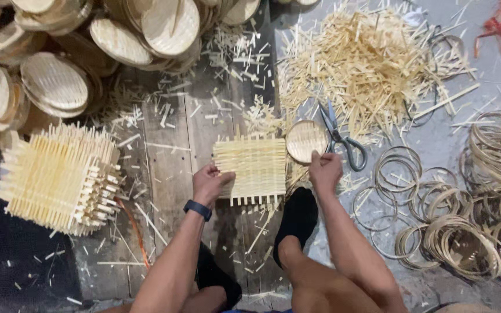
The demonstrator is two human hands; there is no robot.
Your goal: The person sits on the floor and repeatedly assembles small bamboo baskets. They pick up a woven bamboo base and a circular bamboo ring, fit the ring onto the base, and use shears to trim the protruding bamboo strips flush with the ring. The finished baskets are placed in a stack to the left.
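While the left hand (210,182) pressed flat on the mat's (250,168) left edge at frame centre, the right hand (325,171) pinched the disc (305,140) just right of it.

Both bare forearms reach forward and away from the body, the left one angled inward from the lower left with a dark band around its wrist. The left hand (210,182) lies palm down, knuckles up, its fingers curled forward in a loose grip. The right hand (325,170) is a little farther forward, back of the hand up, its fingers bent and drawn together in a pinching grip at the fingertips.
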